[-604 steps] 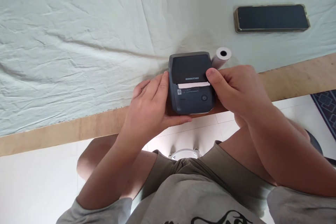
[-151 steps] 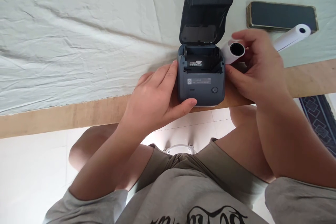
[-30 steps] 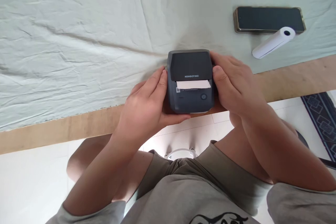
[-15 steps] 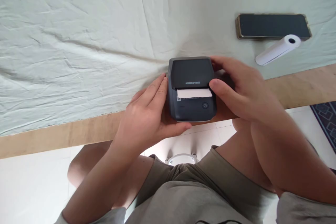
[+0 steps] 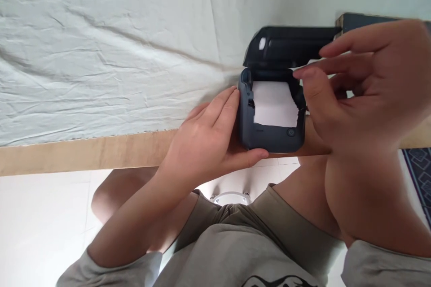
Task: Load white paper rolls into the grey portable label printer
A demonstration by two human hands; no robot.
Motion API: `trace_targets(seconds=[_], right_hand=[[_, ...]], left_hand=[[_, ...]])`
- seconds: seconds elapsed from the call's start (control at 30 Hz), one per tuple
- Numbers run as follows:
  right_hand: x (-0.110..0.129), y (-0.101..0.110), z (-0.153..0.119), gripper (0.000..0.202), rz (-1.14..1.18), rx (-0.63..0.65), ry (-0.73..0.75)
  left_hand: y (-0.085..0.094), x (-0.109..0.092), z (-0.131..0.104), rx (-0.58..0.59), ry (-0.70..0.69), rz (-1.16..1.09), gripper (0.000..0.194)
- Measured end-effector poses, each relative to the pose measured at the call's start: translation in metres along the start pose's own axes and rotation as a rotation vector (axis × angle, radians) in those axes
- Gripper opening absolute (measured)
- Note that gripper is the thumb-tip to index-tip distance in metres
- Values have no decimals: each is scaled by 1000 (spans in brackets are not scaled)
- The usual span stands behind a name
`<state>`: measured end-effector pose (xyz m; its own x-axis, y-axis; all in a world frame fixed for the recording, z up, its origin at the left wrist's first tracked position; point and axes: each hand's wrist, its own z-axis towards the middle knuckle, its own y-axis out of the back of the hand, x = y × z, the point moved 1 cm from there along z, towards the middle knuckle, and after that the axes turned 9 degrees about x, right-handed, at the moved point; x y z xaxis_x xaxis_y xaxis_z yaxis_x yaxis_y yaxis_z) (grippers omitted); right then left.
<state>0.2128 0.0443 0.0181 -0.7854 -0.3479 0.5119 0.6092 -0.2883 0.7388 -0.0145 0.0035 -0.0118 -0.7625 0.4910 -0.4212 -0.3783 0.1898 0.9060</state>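
Note:
A small dark label printer [image 5: 269, 142] sits at the table's front edge with its lid [image 5: 286, 47] swung up and back. Inside the compartment lies white paper [image 5: 274, 103], its front end over the front rim. My left hand [image 5: 205, 136] grips the printer's left side, the thumb along the front face. Over the right side hovers my right hand [image 5: 363, 76], fingers apart, the tips close to the raised lid and the hinge corner. Whether those fingertips touch the lid I cannot tell.
A phone [image 5: 363, 21] lies at the back right, partly behind my right hand. Wrinkled pale cloth [image 5: 134, 45] covers the table up to a bare wooden edge [image 5: 128, 147]. A dark patterned rug [image 5: 417, 175] is on the floor at right.
The printer's lid has gone from closed to open, exposing the paper inside. My right hand has left the printer's side and risen to the right. My left hand keeps its hold.

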Motion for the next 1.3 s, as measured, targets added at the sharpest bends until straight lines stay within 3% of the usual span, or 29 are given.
trace_targets(seconds=[0.17,0.3,0.47,0.6,0.67,0.73,0.83,0.9,1.03,1.17,1.3], right_hand=[[-12,8,19,18,-5,332,48],[-32,9,54,37,-190,709,265],[-40,1,83,47,-383,854,317],[-19,17,78,49,-303,804,310],[-10,29,70,61,-173,699,202],[-8,37,60,60,73,513,19],[-24,32,46,47,507,309,-264],[-43,20,38,53,608,306,-349],[-73,5,22,43,411,268,-283],[-78,10,14,43,15,261,-92],[-81,2,15,37,15,293,-99]], left_hand=[[0,-2,2,-21,-26,22,105],[0,-2,2,-9,-12,10,106],[-1,-2,3,0,-6,0,101],[-2,-2,4,1,-1,-12,100],[-1,-3,6,12,10,3,102],[0,-4,7,22,21,15,104],[2,-6,8,36,35,10,103],[2,-7,8,52,47,10,101],[3,-7,8,59,72,24,101],[3,-5,7,45,62,17,98],[2,-4,5,22,51,28,95]])
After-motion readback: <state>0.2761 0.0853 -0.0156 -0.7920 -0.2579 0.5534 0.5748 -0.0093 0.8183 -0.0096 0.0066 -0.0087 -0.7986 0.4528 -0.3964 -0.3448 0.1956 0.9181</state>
